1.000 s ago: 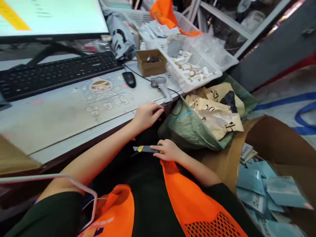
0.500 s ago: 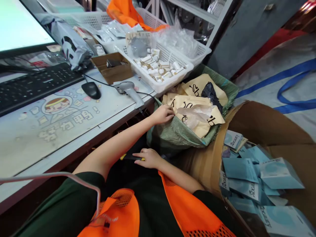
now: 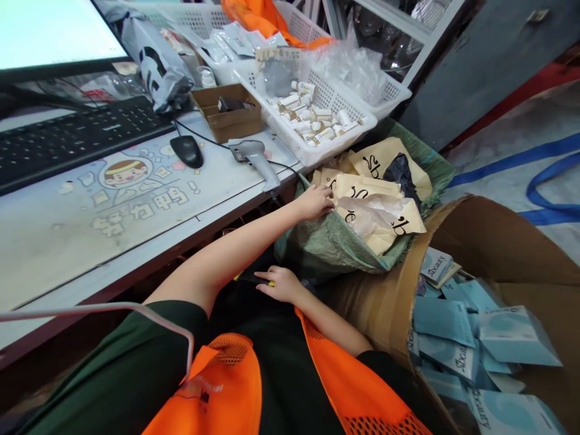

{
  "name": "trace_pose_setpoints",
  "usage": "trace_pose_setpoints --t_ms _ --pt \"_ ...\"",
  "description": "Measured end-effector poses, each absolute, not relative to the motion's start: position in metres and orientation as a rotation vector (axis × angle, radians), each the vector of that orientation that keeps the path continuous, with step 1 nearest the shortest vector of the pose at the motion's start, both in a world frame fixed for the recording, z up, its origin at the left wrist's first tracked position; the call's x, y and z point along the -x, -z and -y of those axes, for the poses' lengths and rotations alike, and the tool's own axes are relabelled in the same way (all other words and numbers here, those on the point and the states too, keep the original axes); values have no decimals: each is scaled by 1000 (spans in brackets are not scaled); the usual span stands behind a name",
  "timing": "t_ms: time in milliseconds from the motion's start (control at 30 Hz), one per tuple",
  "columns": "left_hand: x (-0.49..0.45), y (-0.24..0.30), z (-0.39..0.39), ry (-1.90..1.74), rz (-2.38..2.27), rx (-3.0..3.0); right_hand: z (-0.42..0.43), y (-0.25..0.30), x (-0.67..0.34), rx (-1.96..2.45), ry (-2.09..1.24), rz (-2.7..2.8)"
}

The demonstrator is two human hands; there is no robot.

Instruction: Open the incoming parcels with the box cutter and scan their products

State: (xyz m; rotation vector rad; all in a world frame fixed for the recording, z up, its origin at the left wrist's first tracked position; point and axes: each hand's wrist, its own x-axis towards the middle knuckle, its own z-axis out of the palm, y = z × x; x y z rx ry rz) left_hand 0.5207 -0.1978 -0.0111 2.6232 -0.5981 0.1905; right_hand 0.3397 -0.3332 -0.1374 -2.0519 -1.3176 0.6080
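My left hand [image 3: 314, 202] is closed over the near left rim of a green woven sack [image 3: 319, 241], its fingers curled at the edge. Inside the sack lie torn cream paper wrappers [image 3: 383, 232] with black lettering and a crumpled black piece of plastic [image 3: 402, 175]. Low in front of my body, my right hand [image 3: 283, 285] holds a slim black tool [image 3: 249, 277] with yellow parts. Its fingers lie along the handle. The tool blends into the dark clothing, so its exact kind is hard to make out.
A large cardboard box [image 3: 441, 226] with blue-and-white cartons [image 3: 446, 320] stands at right. On the desk are a keyboard [image 3: 77, 142], mouse [image 3: 187, 151], barcode scanner [image 3: 256, 160], small brown box [image 3: 233, 124] and white basket [image 3: 299, 148] of small bottles. A pale cable [image 3: 90, 309] crosses at left.
The view has shifted, so the desk and sack appear farther right. Both hands keep nearly the same places, the left at the sack rim, the right with the black tool.
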Motion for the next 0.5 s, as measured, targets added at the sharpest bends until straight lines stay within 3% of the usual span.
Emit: trace_pose_setpoints --t_ms 167,300,400,500 --pt "-443 -48 162 -647 496 -2474 324 148 -331 1968 -602 1263" --pt "-280 -108 103 -944 158 -2517 316 151 -321 1809 -601 1250" --pt "-133 -119 74 -1198 -427 -2651 310 147 -318 1667 -583 1278" --pt "-17 -97 59 -1467 -1317 -2535 295 136 -320 1577 -607 1338"
